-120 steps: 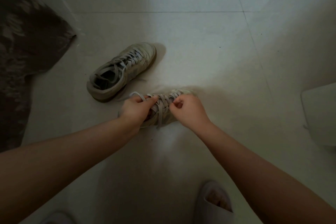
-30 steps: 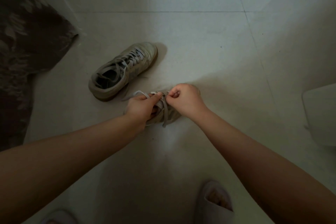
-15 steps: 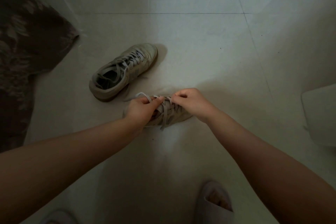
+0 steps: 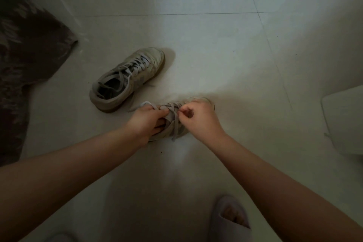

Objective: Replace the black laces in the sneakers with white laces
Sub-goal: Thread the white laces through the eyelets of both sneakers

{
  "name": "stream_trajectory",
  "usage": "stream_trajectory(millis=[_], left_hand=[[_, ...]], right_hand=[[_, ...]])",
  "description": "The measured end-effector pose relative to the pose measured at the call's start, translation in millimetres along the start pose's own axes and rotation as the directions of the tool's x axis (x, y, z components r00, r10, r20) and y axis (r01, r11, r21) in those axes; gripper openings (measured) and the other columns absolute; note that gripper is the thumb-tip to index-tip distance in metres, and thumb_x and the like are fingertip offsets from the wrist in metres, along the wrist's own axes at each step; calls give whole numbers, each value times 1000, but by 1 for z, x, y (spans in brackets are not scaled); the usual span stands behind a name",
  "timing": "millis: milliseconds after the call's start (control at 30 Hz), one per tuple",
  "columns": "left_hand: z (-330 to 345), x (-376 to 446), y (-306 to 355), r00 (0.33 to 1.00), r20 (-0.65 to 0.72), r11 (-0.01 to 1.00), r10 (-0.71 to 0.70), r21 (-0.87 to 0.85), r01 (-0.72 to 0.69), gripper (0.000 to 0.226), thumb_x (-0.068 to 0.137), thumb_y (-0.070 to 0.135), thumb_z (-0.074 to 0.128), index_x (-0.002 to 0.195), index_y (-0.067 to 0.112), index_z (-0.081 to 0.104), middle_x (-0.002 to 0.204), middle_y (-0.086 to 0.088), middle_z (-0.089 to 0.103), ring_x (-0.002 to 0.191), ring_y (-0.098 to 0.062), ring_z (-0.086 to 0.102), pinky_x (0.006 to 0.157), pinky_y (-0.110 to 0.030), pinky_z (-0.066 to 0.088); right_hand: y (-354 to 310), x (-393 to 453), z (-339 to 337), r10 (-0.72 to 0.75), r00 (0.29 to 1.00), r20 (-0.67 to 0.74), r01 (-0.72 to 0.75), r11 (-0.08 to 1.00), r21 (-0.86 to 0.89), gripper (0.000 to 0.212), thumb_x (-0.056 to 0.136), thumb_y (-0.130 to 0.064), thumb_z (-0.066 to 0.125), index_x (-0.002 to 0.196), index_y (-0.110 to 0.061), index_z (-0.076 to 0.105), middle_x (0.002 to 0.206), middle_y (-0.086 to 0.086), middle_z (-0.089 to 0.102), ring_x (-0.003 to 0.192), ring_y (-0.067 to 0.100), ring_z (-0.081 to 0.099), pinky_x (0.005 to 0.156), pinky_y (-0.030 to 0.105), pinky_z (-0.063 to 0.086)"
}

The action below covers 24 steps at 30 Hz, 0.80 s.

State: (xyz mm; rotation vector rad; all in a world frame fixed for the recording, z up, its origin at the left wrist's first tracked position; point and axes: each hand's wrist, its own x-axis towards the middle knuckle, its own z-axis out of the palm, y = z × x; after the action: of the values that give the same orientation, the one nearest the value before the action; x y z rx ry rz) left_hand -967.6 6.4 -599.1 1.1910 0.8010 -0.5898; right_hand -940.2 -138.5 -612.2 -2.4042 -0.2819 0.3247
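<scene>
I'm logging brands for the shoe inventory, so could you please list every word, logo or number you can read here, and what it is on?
None can be read.
Far sneaker: side markings show, too dim and blurred to read as a brand.
Near sneaker: mostly covered by the left hand and right hand; no text shows.
Slipper, dark cloth, floor: no text.

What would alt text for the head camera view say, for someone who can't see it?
Two bare hands work pale laces on a sneaker on a tiled floor: the left hand grips the shoe, the right hand pinches a lace. A second laced sneaker lies beyond.
</scene>
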Motion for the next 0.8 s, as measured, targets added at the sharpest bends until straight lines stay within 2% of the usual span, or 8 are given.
stream_trajectory(millis=[167, 233, 300, 367, 500, 600, 700, 800], left_hand=[[8, -4, -5, 997, -71, 999, 38, -15, -39, 29, 96, 3, 47, 68, 12, 49, 80, -8, 62, 77, -20, 61, 77, -29, 48], [9, -3, -7, 996, -79, 999, 40, -2, -40, 30, 96, 4, 49, 67, 13, 48, 77, -6, 61, 76, -20, 61, 75, -29, 49], [7, -3, -8, 997, -73, 999, 35, -4, -35, 28, 95, 6, 50, 69, 15, 49, 79, -6, 61, 77, -20, 62, 74, -29, 49], [4, -2, -7, 999, -47, 1000, 24, -14, -25, 20, 96, 7, 50, 78, 15, 55, 84, -5, 64, 79, -19, 64, 73, -27, 51], [1, -3, -6, 1000, -4, 1000, 17, -25, -17, 14, 96, 7, 49, 88, 14, 59, 85, -4, 67, 77, -16, 65, 70, -24, 52], [-1, -2, -6, 1000, 17, 1000, 13, -4, -13, 11, 96, 8, 50, 91, 13, 59, 89, -6, 67, 80, -18, 65, 74, -26, 51], [-3, -1, -5, 1000, 28, 1000, -1, -1, 1, 10, 95, 9, 52, 89, 13, 60, 85, -4, 68, 78, -17, 65, 77, -27, 51], [-5, -1, -4, 999, 42, 999, -16, -41, 17, 13, 93, 10, 55, 82, 15, 59, 81, -2, 69, 78, -18, 66, 81, -31, 51]], right_hand=[[-11, 4, 0, 169, 983, 70, -173, 982, 69, 16, 83, -16, 66, 76, -4, 75, 71, 13, 70, 69, 23, 64, 62, 29, 47], [-13, 8, 0, 182, 976, 117, -185, 983, 14, 23, 82, -15, 64, 65, 1, 69, 63, 19, 63, 60, 28, 57, 53, 29, 38], [-17, 11, -1, 240, 954, 180, -246, 969, 10, 31, 81, -16, 62, 55, 0, 59, 56, 20, 50, 53, 23, 44, 50, 31, 28], [-17, 13, -5, 323, 912, 253, -365, 920, 140, 30, 83, -18, 59, 56, -9, 51, 58, 12, 41, 56, 18, 39, 54, 30, 25], [-11, 12, -10, 399, 843, 360, -516, 789, 334, 27, 87, -15, 55, 59, -12, 55, 56, 0, 48, 55, 11, 42, 56, 26, 32], [-9, 11, -11, 400, 822, 405, -549, 745, 378, 30, 89, -12, 53, 59, -13, 55, 52, -6, 47, 53, 9, 41, 53, 21, 33], [-8, 10, -10, 406, 827, 388, -548, 733, 402, 31, 89, -14, 56, 57, -15, 56, 50, -8, 48, 54, 10, 43, 55, 22, 36], [-6, 9, -5, 287, 934, 215, -339, 901, 269, 21, 83, -17, 65, 63, -19, 62, 57, -8, 53, 55, 5, 47, 60, 23, 39]])
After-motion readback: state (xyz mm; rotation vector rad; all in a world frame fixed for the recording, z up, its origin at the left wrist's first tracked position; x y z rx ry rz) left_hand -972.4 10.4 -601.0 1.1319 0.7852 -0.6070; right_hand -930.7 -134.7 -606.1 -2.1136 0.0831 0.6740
